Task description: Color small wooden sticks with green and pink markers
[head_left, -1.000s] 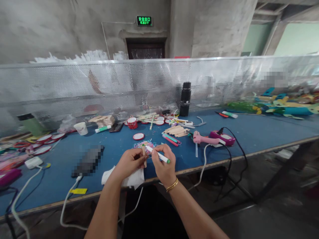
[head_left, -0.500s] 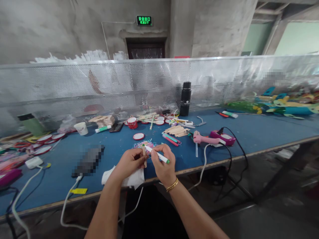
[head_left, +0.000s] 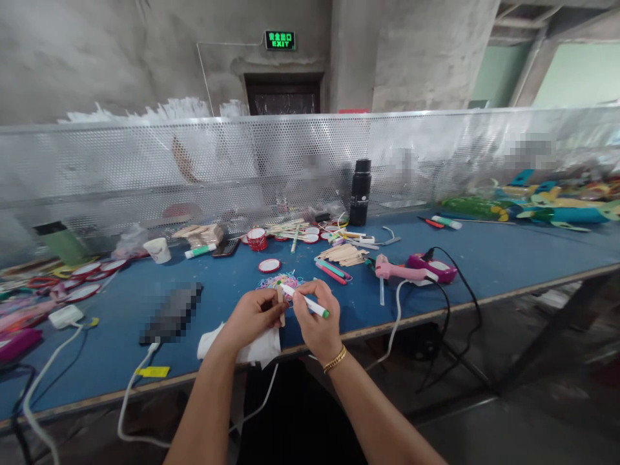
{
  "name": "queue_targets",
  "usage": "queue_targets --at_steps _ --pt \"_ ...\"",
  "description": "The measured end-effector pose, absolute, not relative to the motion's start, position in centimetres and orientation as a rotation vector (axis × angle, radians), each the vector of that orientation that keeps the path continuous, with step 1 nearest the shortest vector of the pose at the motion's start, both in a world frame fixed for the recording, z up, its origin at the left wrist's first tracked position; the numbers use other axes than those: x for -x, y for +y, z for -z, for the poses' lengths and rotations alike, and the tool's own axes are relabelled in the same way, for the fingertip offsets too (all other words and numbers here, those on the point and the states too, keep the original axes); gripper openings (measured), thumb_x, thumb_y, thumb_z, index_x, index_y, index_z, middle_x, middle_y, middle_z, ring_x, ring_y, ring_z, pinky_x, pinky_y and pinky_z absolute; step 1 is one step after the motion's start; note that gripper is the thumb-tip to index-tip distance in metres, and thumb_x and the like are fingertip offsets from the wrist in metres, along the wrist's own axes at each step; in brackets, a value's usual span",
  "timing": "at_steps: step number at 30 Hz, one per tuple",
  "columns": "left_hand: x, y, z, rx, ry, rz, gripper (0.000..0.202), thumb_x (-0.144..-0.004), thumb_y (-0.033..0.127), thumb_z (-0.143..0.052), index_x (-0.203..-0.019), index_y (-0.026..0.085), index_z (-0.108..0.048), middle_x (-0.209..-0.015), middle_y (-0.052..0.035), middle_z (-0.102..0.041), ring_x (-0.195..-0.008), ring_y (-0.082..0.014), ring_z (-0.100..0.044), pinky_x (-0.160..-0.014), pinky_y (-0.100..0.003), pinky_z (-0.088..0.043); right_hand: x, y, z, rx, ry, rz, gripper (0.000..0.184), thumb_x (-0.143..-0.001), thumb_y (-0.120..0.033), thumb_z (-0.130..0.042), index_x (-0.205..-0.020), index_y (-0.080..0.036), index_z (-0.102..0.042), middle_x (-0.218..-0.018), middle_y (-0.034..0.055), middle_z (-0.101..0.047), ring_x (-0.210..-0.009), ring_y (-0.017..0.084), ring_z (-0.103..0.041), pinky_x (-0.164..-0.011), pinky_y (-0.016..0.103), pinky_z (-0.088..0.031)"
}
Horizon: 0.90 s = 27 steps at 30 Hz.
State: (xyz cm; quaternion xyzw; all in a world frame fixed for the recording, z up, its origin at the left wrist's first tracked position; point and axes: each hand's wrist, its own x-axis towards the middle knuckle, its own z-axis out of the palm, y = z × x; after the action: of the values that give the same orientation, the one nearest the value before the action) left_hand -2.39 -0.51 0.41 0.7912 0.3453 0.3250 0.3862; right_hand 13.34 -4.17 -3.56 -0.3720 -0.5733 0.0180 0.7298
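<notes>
My left hand (head_left: 252,316) pinches a small wooden stick (head_left: 280,303) upright near the front edge of the blue table (head_left: 508,258). My right hand (head_left: 314,320) grips a white marker with a green end (head_left: 306,301), its tip against the stick. Both hands are closed. Under my left hand lies a crumpled white tissue (head_left: 256,349). Just beyond the hands sits a heap of small coloured rubber bands (head_left: 278,281).
A pink glue gun (head_left: 400,271) with cable lies to the right, a pile of wooden sticks (head_left: 346,253) and markers behind. A black bottle (head_left: 360,192) stands by the perforated metal screen (head_left: 145,174). Red-rimmed discs (head_left: 269,265), a white cup (head_left: 158,249) and cables lie left.
The marker tip has shifted slightly left along the stick; otherwise the hands stay in place.
</notes>
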Motion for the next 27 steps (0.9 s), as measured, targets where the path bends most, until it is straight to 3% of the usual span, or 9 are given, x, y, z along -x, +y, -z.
queue_targets --at_steps 12,18,23,27 --pt "2.5 -0.39 -0.32 -2.035 0.898 -0.831 0.045 -0.085 0.056 -0.07 -0.065 0.018 -0.056 -0.059 0.0003 -0.062 -0.056 -0.0135 -0.055 -0.059 -0.025 -0.041 -13.34 -4.16 3.81 0.795 -1.241 -0.074 0.012 -0.093 -0.023 -0.06 -0.081 -0.023 -0.061 -0.078 0.001 -0.068 -0.076 0.018 -0.063 -0.08 0.036 -0.048" --pt "2.58 -0.38 -0.56 -2.072 0.909 -0.84 0.04 -0.086 0.052 -0.068 -0.069 0.017 -0.063 -0.062 0.0003 -0.064 -0.058 -0.0128 -0.054 -0.061 -0.024 -0.042 -13.31 -3.75 3.79 0.831 -1.255 -0.178 0.021 -0.104 -0.029 -0.05 -0.113 -0.025 -0.068 -0.097 0.0038 -0.077 -0.093 0.02 -0.071 -0.091 0.038 -0.049" --pt "2.73 -0.14 -0.41 -2.117 0.942 -0.844 0.04 -0.085 0.051 -0.066 -0.066 0.015 -0.066 -0.06 -0.0005 -0.064 -0.057 -0.0124 -0.052 -0.059 -0.024 -0.039 -13.27 -3.7 3.37 0.859 -1.383 -0.179 0.01 -0.094 -0.031 -0.066 -0.102 -0.025 -0.069 -0.1 0.003 -0.077 -0.098 0.022 -0.071 -0.094 0.038 -0.047" --pt "2.75 0.18 -0.13 -2.129 0.988 -0.819 0.039 -0.086 0.048 -0.063 -0.066 0.015 -0.066 -0.058 -0.0003 -0.063 -0.054 -0.0119 -0.049 -0.056 -0.024 -0.036 -13.24 -3.45 3.4 0.857 -1.335 -0.286 0.012 -0.089 -0.029 -0.07 -0.1 -0.025 -0.068 -0.095 0.0014 -0.075 -0.09 0.02 -0.07 -0.089 0.035 -0.05"
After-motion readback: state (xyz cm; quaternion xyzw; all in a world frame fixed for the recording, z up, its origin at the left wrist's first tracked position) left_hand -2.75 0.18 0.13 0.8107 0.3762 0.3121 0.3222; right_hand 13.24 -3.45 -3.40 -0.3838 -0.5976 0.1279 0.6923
